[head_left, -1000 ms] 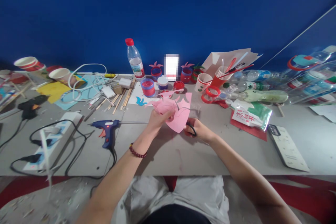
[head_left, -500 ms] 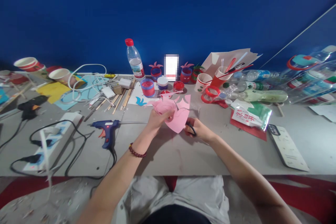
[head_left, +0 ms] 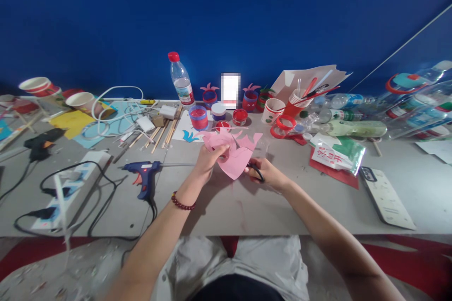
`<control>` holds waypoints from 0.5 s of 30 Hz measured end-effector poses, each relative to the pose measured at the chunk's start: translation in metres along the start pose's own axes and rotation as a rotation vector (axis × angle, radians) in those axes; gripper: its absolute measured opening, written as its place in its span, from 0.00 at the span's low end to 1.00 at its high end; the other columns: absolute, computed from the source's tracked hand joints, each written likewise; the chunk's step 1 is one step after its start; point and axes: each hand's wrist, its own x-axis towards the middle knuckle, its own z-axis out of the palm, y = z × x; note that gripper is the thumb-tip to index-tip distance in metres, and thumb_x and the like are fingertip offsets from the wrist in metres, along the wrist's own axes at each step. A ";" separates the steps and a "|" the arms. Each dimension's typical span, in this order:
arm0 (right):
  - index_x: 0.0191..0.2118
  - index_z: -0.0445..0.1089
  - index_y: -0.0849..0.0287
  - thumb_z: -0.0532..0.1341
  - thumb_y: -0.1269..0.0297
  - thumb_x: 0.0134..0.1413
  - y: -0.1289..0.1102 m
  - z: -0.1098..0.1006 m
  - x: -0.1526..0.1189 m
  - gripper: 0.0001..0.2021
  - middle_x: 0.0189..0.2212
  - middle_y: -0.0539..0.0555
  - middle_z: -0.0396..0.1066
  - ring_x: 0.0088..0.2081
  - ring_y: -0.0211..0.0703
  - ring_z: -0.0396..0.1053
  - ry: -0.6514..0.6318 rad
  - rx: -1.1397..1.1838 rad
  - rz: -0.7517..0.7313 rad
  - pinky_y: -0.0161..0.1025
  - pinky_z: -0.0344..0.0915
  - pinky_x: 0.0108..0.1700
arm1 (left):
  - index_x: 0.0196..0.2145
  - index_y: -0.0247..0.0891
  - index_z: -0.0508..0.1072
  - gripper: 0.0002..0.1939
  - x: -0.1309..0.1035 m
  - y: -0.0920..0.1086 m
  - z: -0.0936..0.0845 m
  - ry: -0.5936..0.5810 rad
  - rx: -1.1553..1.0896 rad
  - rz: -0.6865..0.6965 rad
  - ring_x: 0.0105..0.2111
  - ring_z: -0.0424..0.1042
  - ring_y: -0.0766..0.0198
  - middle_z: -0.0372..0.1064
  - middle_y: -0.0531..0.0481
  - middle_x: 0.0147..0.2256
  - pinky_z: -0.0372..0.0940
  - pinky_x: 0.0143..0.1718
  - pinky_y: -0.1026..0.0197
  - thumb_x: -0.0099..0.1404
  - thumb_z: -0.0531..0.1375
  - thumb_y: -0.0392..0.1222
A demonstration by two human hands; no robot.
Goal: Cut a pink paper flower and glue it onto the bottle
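Note:
Pink paper (head_left: 234, 163) with jagged cut edges is pinched by my left hand (head_left: 211, 157), thumb on top, above the table in front of me. My right hand (head_left: 265, 174) has its fingers in the black handles of a pair of scissors (head_left: 256, 172). The blades reach toward the right side of the paper and are partly hidden by it. Just beyond the paper lie a blue paper leaf cutout (head_left: 190, 136), a red-and-blue cup (head_left: 198, 118) and an open jar of red paint (head_left: 240, 116).
On the left are a blue glue gun (head_left: 141, 175) and a white power strip (head_left: 72, 190) with loose cables. Wooden sticks (head_left: 165, 134) and a plastic bottle (head_left: 182, 82) stand farther back. To the right lie a phone (head_left: 387, 200), a green-white packet (head_left: 339, 153) and several plastic bottles (head_left: 356, 128).
My left hand has shifted slightly left, and the pink paper has turned and tilted with it. My right hand with the scissors stays almost in the same place.

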 end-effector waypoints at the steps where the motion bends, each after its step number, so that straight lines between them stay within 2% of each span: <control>1: 0.30 0.62 0.60 0.68 0.46 0.46 0.000 0.000 0.000 0.23 0.18 0.43 0.56 0.19 0.29 0.50 0.001 0.001 0.003 0.33 0.42 0.23 | 0.29 0.34 0.77 0.14 0.000 0.000 0.000 0.001 -0.008 -0.003 0.31 0.73 0.61 0.76 0.48 0.29 0.68 0.36 0.59 0.45 0.70 0.43; 9: 0.32 0.64 0.61 0.68 0.46 0.48 0.005 -0.002 0.000 0.22 0.19 0.43 0.57 0.20 0.29 0.50 -0.003 -0.009 -0.019 0.33 0.43 0.23 | 0.27 0.34 0.76 0.14 0.003 -0.001 -0.001 0.027 -0.018 -0.003 0.27 0.70 0.64 0.73 0.50 0.26 0.66 0.33 0.60 0.43 0.71 0.43; 15: 0.34 0.64 0.61 0.67 0.46 0.49 0.006 -0.003 0.000 0.22 0.19 0.43 0.57 0.19 0.29 0.51 0.001 -0.031 -0.017 0.33 0.43 0.22 | 0.22 0.34 0.74 0.13 0.001 0.002 0.000 0.024 0.013 -0.012 0.25 0.68 0.65 0.71 0.52 0.22 0.65 0.32 0.60 0.43 0.71 0.44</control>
